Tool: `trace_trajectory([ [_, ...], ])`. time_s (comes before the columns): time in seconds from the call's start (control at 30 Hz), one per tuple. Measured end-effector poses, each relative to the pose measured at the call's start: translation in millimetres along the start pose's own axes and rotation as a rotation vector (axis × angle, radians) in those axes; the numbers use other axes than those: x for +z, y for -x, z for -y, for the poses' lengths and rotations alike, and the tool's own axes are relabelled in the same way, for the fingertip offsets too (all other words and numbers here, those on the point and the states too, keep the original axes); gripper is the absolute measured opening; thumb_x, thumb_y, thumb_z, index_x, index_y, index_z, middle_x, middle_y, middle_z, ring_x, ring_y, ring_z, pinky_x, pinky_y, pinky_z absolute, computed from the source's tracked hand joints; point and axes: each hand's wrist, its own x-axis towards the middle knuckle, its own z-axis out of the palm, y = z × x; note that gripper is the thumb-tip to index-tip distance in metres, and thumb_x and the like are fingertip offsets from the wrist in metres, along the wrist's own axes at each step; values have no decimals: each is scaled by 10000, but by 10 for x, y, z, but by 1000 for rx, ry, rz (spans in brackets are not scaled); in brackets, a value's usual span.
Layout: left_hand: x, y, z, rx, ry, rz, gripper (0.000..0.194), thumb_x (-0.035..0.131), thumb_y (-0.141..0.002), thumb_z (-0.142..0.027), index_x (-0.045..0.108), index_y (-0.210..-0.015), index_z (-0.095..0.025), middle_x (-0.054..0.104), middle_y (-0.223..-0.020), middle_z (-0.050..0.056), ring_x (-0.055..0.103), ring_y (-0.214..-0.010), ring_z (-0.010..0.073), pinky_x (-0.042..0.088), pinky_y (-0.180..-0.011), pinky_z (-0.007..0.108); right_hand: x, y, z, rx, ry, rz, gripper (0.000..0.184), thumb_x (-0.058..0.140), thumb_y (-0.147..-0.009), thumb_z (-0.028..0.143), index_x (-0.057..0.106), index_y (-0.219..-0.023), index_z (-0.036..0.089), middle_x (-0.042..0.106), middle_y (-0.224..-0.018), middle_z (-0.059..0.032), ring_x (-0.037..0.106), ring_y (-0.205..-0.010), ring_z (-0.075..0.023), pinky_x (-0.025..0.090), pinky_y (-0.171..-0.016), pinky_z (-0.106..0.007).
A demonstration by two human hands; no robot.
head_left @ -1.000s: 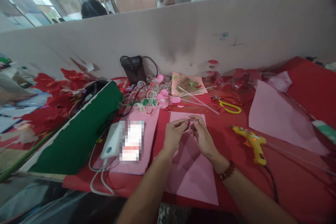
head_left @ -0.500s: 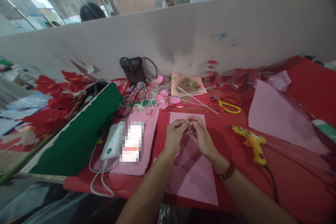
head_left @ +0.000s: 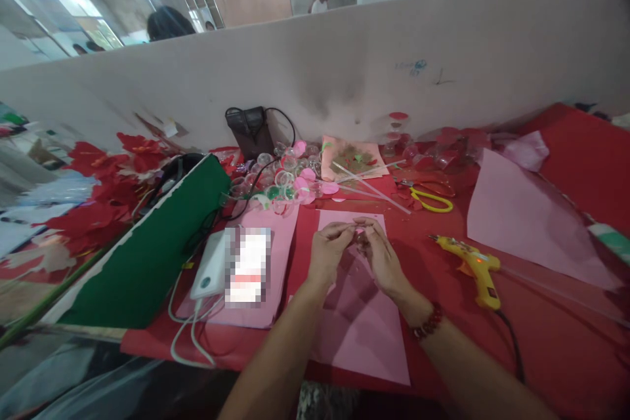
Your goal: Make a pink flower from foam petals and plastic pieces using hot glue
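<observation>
Above a pink sheet [head_left: 364, 335], my left hand [head_left: 331, 249] and my right hand [head_left: 381, 252] meet at their fingertips. Between them is a small clear plastic cup [head_left: 361, 236] with a bit of pink at its top, largely covered by the fingers. Both hands are closed on it, and the right wrist wears a dark red bead bracelet [head_left: 427, 321]. Right of my hands lies a yellow hot glue gun [head_left: 472, 266] with an orange light lit and a clear glue stick [head_left: 551, 292] behind it.
Past the hands lie several clear plastic cups [head_left: 283, 177], glue sticks [head_left: 374, 190] and yellow-handled scissors [head_left: 433, 199]. A white power bank [head_left: 209, 272] and blurred phone sit on pink sheets [head_left: 285, 236] at left. A green board [head_left: 147, 256] leans nearby; a low wall [head_left: 275, 65] stands behind.
The fingers have shifted slightly around the cup, and more of its pink part shows. Beyond the wall, a person in white has come into clearer view.
</observation>
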Motion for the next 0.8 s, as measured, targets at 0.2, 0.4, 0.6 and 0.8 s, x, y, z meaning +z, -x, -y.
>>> trace_trajectory([
  [0.2, 14, -33, 71, -91, 90, -48, 200, 745, -623, -266, 761, -778, -139, 723, -826, 90, 643, -738, 166, 484, -801, 330, -18, -33, -15, 119, -140, 26, 346, 471, -866, 542, 565, -1090, 295, 622, -937, -10, 595, -779, -157, 489, -669, -275],
  [0.4, 56, -22, 121, -65, 74, -105, 137, 726, -612, -231, 741, -708, -135, 689, -785, 64, 607, -718, 136, 460, -727, 268, 26, -83, 60, 111, -409, -56, 243, 527, -853, 470, 597, -996, 286, 613, -868, 4, 574, -703, -130, 480, -619, -245],
  [0.6, -7, -25, 95, -8, -88, -92, 141, 642, -700, -266, 705, -743, -148, 654, -812, 59, 597, -736, 152, 451, -695, 270, 49, -83, 126, 142, -500, -67, 181, 560, -848, 437, 615, -929, 285, 589, -885, 25, 535, -662, -102, 474, -611, -232],
  [0.8, -57, -40, 77, 112, -301, -81, 91, 573, -760, -232, 625, -701, -185, 598, -713, 15, 529, -680, 127, 390, -649, 239, 42, -90, 126, 159, -521, -83, 203, 568, -850, 461, 631, -907, 277, 584, -905, 29, 529, -662, -94, 462, -578, -211],
])
